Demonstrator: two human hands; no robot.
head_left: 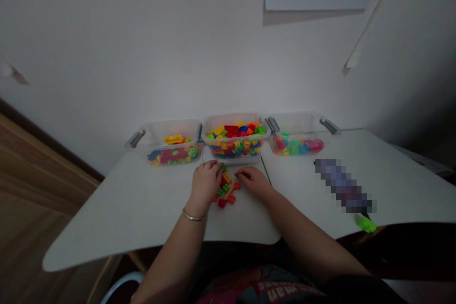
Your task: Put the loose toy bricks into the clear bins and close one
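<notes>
Small toy building blocks [227, 178] in green, yellow, red and orange lie close together on the white table [242, 228]. My left hand [206, 181], with a silver bangle at the wrist, curls over their left side, its fingertips at a green block [223, 168]. Those fingers look closed on blocks, though the hand hides part of the grip. On the other side, my right hand [254, 181] is pinched just above an orange block [237, 185]; whatever is between thumb and finger is too small to make out. A red block [222, 203] lies nearest to me.
Against the wall stand three clear plastic bins: left [171, 128], middle [235, 137] heaped with blocks, and right [299, 128] with colourful pieces. A pixelated item [344, 187] lies to the right. A green object [365, 224] sits by the table's front edge.
</notes>
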